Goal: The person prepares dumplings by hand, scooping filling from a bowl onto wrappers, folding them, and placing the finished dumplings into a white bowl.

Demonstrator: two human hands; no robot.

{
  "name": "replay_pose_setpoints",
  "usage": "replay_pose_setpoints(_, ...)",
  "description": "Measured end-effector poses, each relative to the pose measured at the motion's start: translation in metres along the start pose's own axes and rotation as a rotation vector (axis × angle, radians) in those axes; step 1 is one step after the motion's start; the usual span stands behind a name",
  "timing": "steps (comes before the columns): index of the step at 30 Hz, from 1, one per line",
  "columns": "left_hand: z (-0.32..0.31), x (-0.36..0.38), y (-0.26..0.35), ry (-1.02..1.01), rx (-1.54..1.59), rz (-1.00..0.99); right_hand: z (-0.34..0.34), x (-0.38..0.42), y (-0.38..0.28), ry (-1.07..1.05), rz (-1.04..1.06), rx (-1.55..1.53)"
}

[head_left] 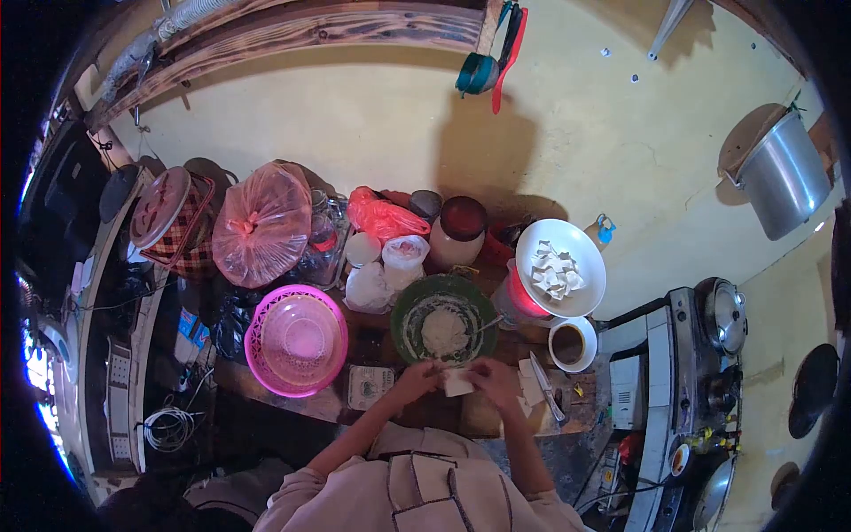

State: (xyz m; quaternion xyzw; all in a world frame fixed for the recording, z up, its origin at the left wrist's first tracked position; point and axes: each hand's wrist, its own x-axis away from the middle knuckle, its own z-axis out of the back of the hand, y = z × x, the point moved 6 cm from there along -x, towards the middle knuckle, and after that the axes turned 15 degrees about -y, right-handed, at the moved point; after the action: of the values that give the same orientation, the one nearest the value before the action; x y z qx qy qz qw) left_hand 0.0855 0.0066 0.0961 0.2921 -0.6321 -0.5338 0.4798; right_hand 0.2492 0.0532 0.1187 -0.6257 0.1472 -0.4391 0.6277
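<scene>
A flat, pale square piece is held between my two hands at the near rim of a green bowl. My left hand pinches its left side, and my right hand grips it from the right. Inside the bowl lies a whitish, floury filling, with a spoon leaning on the right rim. Beside my right hand, more pale flat pieces rest on a wooden board next to a knife.
Folded white pieces fill a white bowl at the back right, above a cup of dark liquid. A pink basket stands left. Behind are a lidded jar and plastic bags. A stove is far right.
</scene>
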Motion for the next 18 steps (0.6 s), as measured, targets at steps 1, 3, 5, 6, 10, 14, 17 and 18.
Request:
replay_pose_setpoints(1, 0.001, -0.005, -0.008, -0.065, 0.019, 0.052, -0.008, -0.012, -0.002, -0.038, 0.083, 0.041)
replay_pose_setpoints(3, 0.024, -0.003, -0.029, 0.116, 0.335, -0.081, -0.003, -0.049, 0.016, -0.081, 0.12, 0.177)
replay_pose_setpoints(5, 0.053, 0.002, -0.055, 0.299, 0.476, -0.138, 0.016, -0.077, -0.001, 0.033, 0.158, 0.743)
replay_pose_setpoints(6, 0.069, 0.006, -0.067, 0.39, 0.46, -0.129, 0.018, -0.082, -0.026, 0.16, 0.242, 1.214)
replay_pose_setpoints(10, 0.083, 0.007, -0.087, 0.346, 0.542, 0.037, 0.023, -0.127, 0.007, -0.056, 0.079, 1.615)
replay_pose_setpoints(14, 0.07, -0.005, -0.105, 0.297, 0.644, 0.118, 0.029, -0.163, 0.075, -0.041, 0.168, 1.6)
replay_pose_setpoints(17, 0.065, -0.009, -0.109, 0.344, 0.65, 0.12, 0.025, -0.146, 0.041, -0.073, 0.284, 1.666)
replay_pose_setpoints(18, 0.065, -0.01, -0.108, 0.368, 0.655, 0.108, 0.018, -0.131, 0.018, -0.119, 0.321, 1.725)
